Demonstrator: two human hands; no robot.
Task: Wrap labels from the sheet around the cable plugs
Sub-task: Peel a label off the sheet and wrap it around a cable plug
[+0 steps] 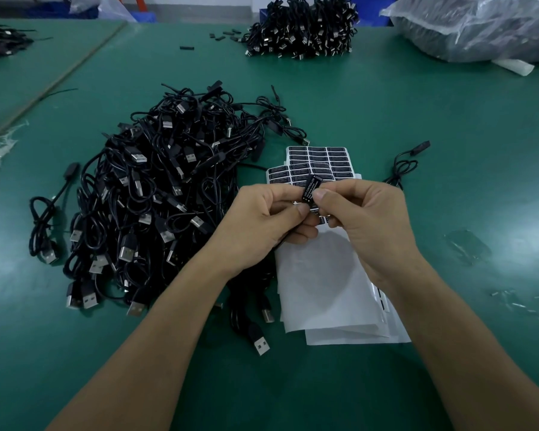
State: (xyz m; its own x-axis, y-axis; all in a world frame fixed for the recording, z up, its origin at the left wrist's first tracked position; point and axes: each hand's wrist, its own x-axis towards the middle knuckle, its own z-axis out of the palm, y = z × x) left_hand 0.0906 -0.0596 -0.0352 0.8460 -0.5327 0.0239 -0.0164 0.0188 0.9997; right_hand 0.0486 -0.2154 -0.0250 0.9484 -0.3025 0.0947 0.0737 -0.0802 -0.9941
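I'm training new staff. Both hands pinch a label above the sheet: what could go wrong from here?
The left hand and right hand both pinch the label, so it may crease, go on skewed, or stick to skin. Held over the label sheet, it could snag there.

The tabletop (386, 113) is dark green. The cable pile (156, 188) is black with silver plugs (125, 253). The label sheet (319, 160) carries rows of black labels on white backing. The held label (311, 188) is black with white lettering. The far bundle (302, 26) is black too.
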